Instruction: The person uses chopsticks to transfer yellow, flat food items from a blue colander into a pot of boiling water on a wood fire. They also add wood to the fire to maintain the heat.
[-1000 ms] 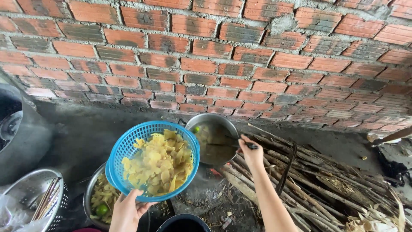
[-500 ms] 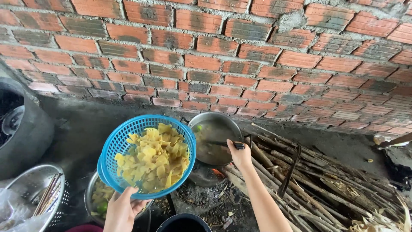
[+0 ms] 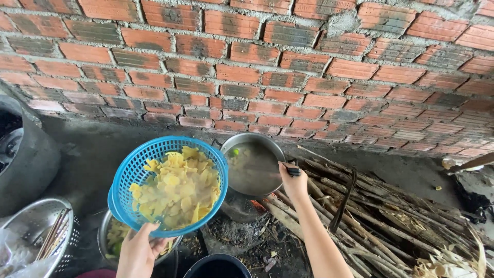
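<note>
My left hand grips the near rim of a blue plastic basket filled with pale yellow slices, holding it tilted above the ground. To its right a metal pot of steaming cloudy liquid sits over a wood fire, with a small green fruit floating at its left edge. My right hand is at the pot's right rim, closed on the dark handle of a utensil that reaches toward the pot.
A red brick wall rises behind. Firewood sticks lie piled at right. A metal bowl with more slices sits under the basket, a steel colander with chopsticks at lower left, a large grey pot at left, a dark bucket below.
The basket has shifted slightly left and down toward me. My right hand has moved back to the pot's right rim, drawing the utensil with it.
</note>
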